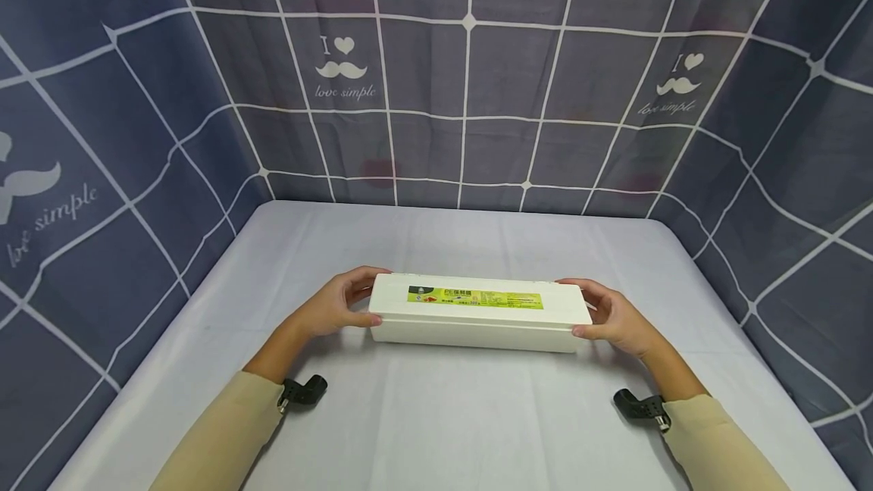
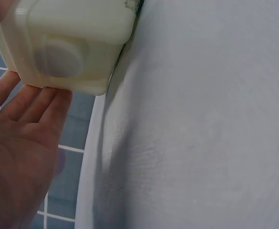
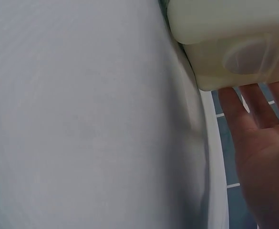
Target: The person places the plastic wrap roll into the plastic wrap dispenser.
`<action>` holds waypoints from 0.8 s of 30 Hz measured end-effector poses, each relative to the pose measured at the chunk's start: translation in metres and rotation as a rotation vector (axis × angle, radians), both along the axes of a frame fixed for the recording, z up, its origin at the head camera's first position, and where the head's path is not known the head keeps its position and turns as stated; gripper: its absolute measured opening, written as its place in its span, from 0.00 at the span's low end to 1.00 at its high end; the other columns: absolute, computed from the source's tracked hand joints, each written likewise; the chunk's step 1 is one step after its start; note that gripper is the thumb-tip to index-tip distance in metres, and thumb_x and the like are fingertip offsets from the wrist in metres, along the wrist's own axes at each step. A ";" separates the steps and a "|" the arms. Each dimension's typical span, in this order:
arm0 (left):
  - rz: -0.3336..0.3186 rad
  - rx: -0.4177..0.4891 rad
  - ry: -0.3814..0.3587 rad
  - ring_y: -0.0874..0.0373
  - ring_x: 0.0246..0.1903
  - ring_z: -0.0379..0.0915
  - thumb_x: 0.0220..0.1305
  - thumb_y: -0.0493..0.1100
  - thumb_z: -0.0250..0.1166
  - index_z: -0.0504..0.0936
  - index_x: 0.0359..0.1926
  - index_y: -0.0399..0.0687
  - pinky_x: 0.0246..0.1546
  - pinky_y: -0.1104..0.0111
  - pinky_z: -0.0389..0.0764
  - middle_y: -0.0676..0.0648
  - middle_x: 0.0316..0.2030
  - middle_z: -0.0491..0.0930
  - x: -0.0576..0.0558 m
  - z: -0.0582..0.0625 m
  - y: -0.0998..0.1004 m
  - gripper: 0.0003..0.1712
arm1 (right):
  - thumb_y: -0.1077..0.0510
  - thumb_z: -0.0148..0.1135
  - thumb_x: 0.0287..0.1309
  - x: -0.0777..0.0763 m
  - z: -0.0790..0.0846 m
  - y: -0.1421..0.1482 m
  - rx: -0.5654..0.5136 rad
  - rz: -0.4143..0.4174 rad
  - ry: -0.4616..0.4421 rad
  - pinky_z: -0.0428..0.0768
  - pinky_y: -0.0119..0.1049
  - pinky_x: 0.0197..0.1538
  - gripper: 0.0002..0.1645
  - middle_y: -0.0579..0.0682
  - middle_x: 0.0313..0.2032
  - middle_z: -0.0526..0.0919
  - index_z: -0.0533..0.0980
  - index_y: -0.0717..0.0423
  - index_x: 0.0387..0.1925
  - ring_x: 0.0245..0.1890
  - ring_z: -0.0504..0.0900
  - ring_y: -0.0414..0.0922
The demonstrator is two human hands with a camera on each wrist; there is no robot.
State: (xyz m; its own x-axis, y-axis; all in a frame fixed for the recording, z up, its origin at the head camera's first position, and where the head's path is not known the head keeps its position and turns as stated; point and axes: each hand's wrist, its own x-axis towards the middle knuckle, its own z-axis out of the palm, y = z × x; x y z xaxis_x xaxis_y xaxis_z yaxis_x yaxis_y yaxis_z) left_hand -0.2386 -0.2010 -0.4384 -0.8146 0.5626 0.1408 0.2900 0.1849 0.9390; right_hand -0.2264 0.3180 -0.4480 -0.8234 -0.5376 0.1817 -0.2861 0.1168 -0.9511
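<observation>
A long white plastic cling film box lies crosswise in the head view, with a yellow-green label on its lid. My left hand grips its left end, thumb at the front edge and fingers behind. At the opposite end my right hand holds it the same way. The left wrist view shows the end wall of the box with a round recess, fingertips of the left hand along its far side. Similarly, in the right wrist view, the right hand has fingers against the box.
White cloth covers the table under and around the box. A dark grid-patterned curtain encloses the back and both sides. Black wrist cameras protrude from both beige sleeves.
</observation>
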 end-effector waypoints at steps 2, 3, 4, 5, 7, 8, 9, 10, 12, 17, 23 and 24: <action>0.002 0.001 0.000 0.60 0.68 0.70 0.53 0.34 0.79 0.71 0.70 0.47 0.69 0.77 0.68 0.44 0.67 0.74 0.000 0.000 0.000 0.43 | 0.76 0.71 0.50 0.000 0.000 0.001 0.005 -0.001 -0.005 0.85 0.30 0.53 0.48 0.43 0.65 0.75 0.61 0.71 0.72 0.57 0.78 0.37; 0.003 0.001 0.001 0.59 0.68 0.70 0.53 0.34 0.79 0.71 0.70 0.47 0.69 0.77 0.68 0.44 0.67 0.74 0.000 0.000 0.000 0.43 | 0.76 0.71 0.50 -0.001 -0.001 0.001 0.009 -0.004 -0.008 0.85 0.30 0.53 0.48 0.43 0.65 0.75 0.61 0.71 0.72 0.58 0.78 0.38; 0.004 0.001 0.001 0.59 0.68 0.70 0.53 0.34 0.79 0.72 0.70 0.47 0.69 0.77 0.69 0.44 0.67 0.74 0.000 0.000 0.000 0.43 | 0.75 0.71 0.51 -0.001 -0.001 0.001 0.014 -0.006 -0.012 0.85 0.30 0.53 0.48 0.43 0.66 0.75 0.61 0.70 0.72 0.58 0.78 0.38; 0.006 -0.001 0.003 0.59 0.68 0.70 0.53 0.34 0.79 0.72 0.69 0.47 0.69 0.77 0.69 0.44 0.67 0.74 0.000 0.000 0.000 0.43 | 0.75 0.71 0.51 -0.001 -0.002 0.002 0.021 -0.011 -0.016 0.85 0.30 0.53 0.48 0.43 0.66 0.75 0.61 0.69 0.73 0.58 0.78 0.38; 0.010 0.000 0.005 0.59 0.68 0.71 0.52 0.34 0.80 0.72 0.69 0.47 0.68 0.77 0.69 0.44 0.67 0.75 -0.001 0.000 -0.001 0.43 | 0.74 0.71 0.51 -0.002 -0.003 0.003 0.030 -0.021 -0.023 0.85 0.30 0.53 0.48 0.43 0.66 0.75 0.61 0.68 0.73 0.58 0.78 0.38; 0.012 0.000 0.006 0.59 0.68 0.71 0.52 0.34 0.80 0.72 0.69 0.47 0.68 0.77 0.69 0.44 0.67 0.75 -0.001 -0.001 -0.001 0.43 | 0.74 0.71 0.51 -0.002 -0.003 0.003 0.033 -0.023 -0.022 0.85 0.30 0.53 0.48 0.43 0.66 0.75 0.61 0.68 0.73 0.58 0.78 0.38; 0.014 0.001 0.007 0.58 0.68 0.71 0.52 0.34 0.80 0.72 0.69 0.47 0.68 0.77 0.70 0.44 0.66 0.75 -0.001 -0.001 -0.001 0.43 | 0.74 0.71 0.51 -0.003 -0.003 0.004 0.038 -0.026 -0.021 0.85 0.30 0.53 0.49 0.43 0.66 0.74 0.61 0.68 0.73 0.58 0.78 0.38; 0.017 0.000 0.007 0.58 0.68 0.71 0.52 0.34 0.80 0.72 0.69 0.47 0.68 0.77 0.70 0.44 0.66 0.75 -0.001 -0.001 -0.001 0.43 | 0.74 0.72 0.51 -0.003 -0.004 0.004 0.041 -0.029 -0.021 0.85 0.30 0.54 0.49 0.43 0.66 0.74 0.61 0.68 0.73 0.58 0.77 0.37; 0.023 -0.002 0.004 0.55 0.69 0.70 0.52 0.34 0.80 0.72 0.69 0.47 0.68 0.77 0.70 0.44 0.67 0.74 -0.001 -0.002 -0.001 0.44 | 0.74 0.72 0.51 -0.003 -0.004 0.005 0.045 -0.031 -0.017 0.84 0.29 0.54 0.49 0.44 0.66 0.74 0.61 0.67 0.73 0.59 0.77 0.37; 0.027 -0.004 -0.002 0.53 0.69 0.69 0.51 0.35 0.81 0.72 0.68 0.47 0.68 0.78 0.69 0.44 0.67 0.74 0.000 -0.001 0.000 0.44 | 0.74 0.72 0.51 -0.003 -0.004 0.004 0.042 -0.017 -0.015 0.84 0.29 0.54 0.49 0.46 0.67 0.73 0.61 0.67 0.73 0.59 0.77 0.37; 0.023 0.000 0.009 0.54 0.70 0.69 0.51 0.35 0.80 0.72 0.68 0.45 0.68 0.78 0.69 0.42 0.68 0.73 0.000 0.000 0.000 0.43 | 0.74 0.72 0.51 -0.002 -0.003 0.003 0.033 -0.013 -0.043 0.84 0.29 0.54 0.50 0.46 0.67 0.73 0.60 0.66 0.74 0.59 0.77 0.36; 0.023 -0.001 0.010 0.53 0.70 0.69 0.51 0.35 0.80 0.72 0.67 0.44 0.68 0.78 0.69 0.42 0.68 0.73 0.000 0.000 -0.001 0.43 | 0.74 0.72 0.51 -0.002 -0.003 0.003 0.031 -0.012 -0.049 0.84 0.29 0.54 0.50 0.46 0.67 0.73 0.60 0.66 0.74 0.59 0.77 0.36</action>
State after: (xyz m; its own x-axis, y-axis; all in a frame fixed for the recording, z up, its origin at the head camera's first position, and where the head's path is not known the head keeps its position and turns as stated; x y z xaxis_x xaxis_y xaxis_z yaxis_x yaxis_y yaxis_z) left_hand -0.2382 -0.2016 -0.4381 -0.8259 0.5439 0.1486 0.2951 0.1925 0.9359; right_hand -0.2286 0.3212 -0.4512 -0.8376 -0.5319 0.1248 -0.2379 0.1493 -0.9598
